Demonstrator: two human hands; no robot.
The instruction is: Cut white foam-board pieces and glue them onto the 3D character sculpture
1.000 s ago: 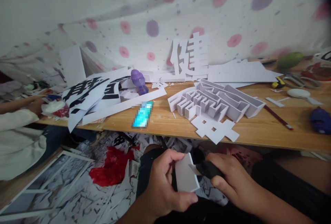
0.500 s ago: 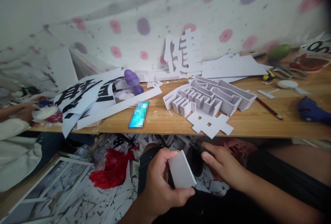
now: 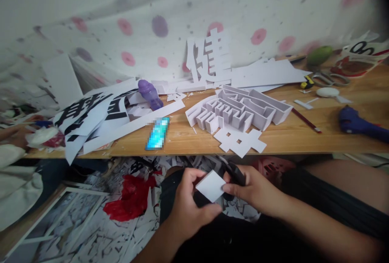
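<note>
Above my lap, my left hand (image 3: 190, 204) curls around a small square piece of white foam board (image 3: 211, 186). Its fingers are at the piece's upper left edge, and the thumb lies just below the lower corner. My right hand (image 3: 255, 190) grips what looks like a black utility knife (image 3: 236, 173), partly hidden by the fingers. The right thumb touches the right corner of the foam board piece. On the table beyond sits a raised white foam board letter form (image 3: 238, 107) with open channels, beside a flat white cut-out (image 3: 240, 140).
A wooden table (image 3: 182, 145) holds a phone (image 3: 158, 133), a purple bottle (image 3: 150, 93), a red pencil (image 3: 306, 120), a blue glue gun (image 3: 352, 123) and scissors (image 3: 331, 78). A white character (image 3: 209, 60) stands behind. At left, another person's sleeve (image 3: 18, 182) shows. Scraps and red plastic (image 3: 130, 198) cover the floor.
The foam board piece has turned in my left hand and now presents a diamond-shaped face. My right hand has moved left, bringing its thumb against the piece. The view has shifted slightly.
</note>
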